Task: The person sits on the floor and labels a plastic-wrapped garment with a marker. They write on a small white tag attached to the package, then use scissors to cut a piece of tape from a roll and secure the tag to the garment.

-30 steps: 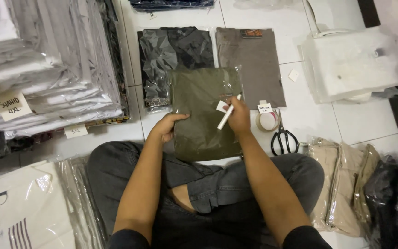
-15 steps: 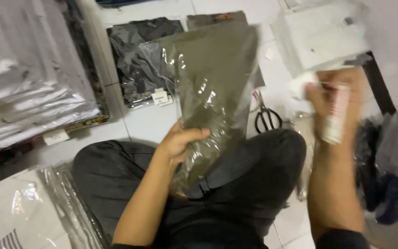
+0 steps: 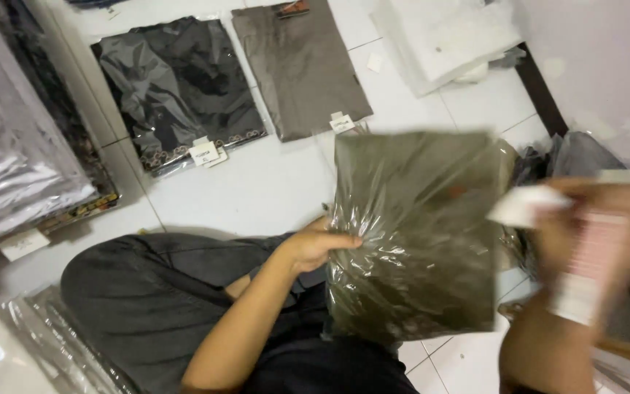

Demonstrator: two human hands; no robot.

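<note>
Head view showed the olive garment in a clear plastic bag (image 3: 417, 233) lifted off the floor, held above the person's lap, near centre-right of the scene. The left hand (image 3: 315, 248) gripped its left edge — fingers curled closed onto the plastic, thumb on the front face. The right hand (image 3: 592, 241), at the far right of the frame, was heavily motion-blurred; it appeared to be closed around a white-and-pink marker-like object (image 3: 585, 270), with a small white slip (image 3: 523, 204) at its fingertips just beside the bag's right edge. Exact grip on either could not be resolved.

Judged risks: the bag hung from a one-sided pinch on slick film, so it could slide or swing out of the left hand; the slip looked loosely held and could drop during the fast motion.

Counts, moving outward. Bagged garments lying flat on the white tiled floor (image 3: 271, 182), far side: two — one black bagged garment (image 3: 176, 87) at left, one brown bagged garment (image 3: 300, 66) to its right, each with a small white tag at its near edge. One stack of silvery bagged garments (image 3: 16, 160) at far left. One pile of white plastic bags (image 3: 446, 36) at far right. More bagged items sat near left and right; too blurred to count.
</note>
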